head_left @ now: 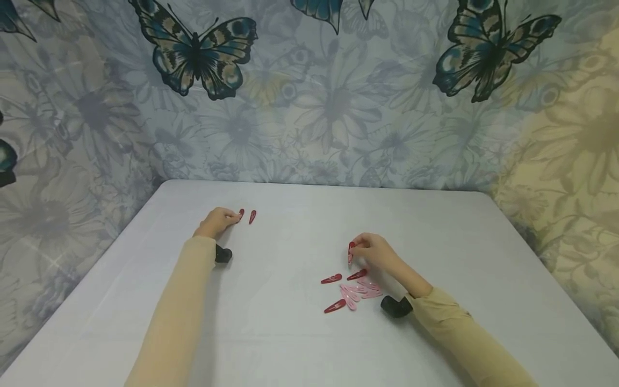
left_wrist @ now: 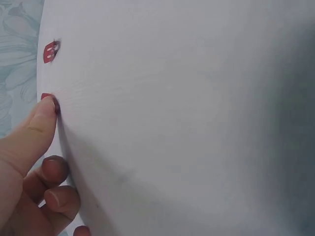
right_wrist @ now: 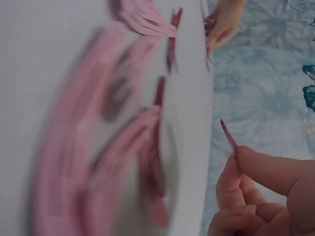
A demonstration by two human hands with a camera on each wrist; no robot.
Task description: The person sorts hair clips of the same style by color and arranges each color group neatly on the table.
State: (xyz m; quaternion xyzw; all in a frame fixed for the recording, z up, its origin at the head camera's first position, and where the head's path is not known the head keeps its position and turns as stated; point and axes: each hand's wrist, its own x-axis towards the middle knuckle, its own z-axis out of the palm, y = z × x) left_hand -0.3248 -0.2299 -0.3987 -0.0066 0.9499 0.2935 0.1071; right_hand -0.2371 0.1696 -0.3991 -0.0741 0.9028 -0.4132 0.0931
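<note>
On my head feed, the right hand (head_left: 379,253) grasps one red snap hair clip (head_left: 350,259) between thumb and fingertips. The right wrist feed shows this clip edge-on, projecting past the thumb. The left hand (head_left: 216,221) pinches a second red clip (head_left: 242,212) at the far left part of the table; on the left wrist feed the thumb covers most of it, the index finger is hidden, and the remaining visible fingers are curled.

Just to the right of the left-hand clip, a third red clip (head_left: 252,216) lies flat, apart from it. Near the right hand, three red clips (head_left: 331,279) rest on the table surface around a loose cluster of pink snap hair clips (head_left: 358,291). I cannot count the pink units: they overlap, and the right wrist feed blurs them.

A black device (head_left: 223,254) is mounted at the left wrist, and a black unit (head_left: 396,307) at the right. Both arms wear pale yellow sleeves (head_left: 169,317). The work surface is a white table (head_left: 290,344). Behind it stands a flower-patterned backdrop (head_left: 338,140) with large blue-and-black butterflies (head_left: 195,51).
</note>
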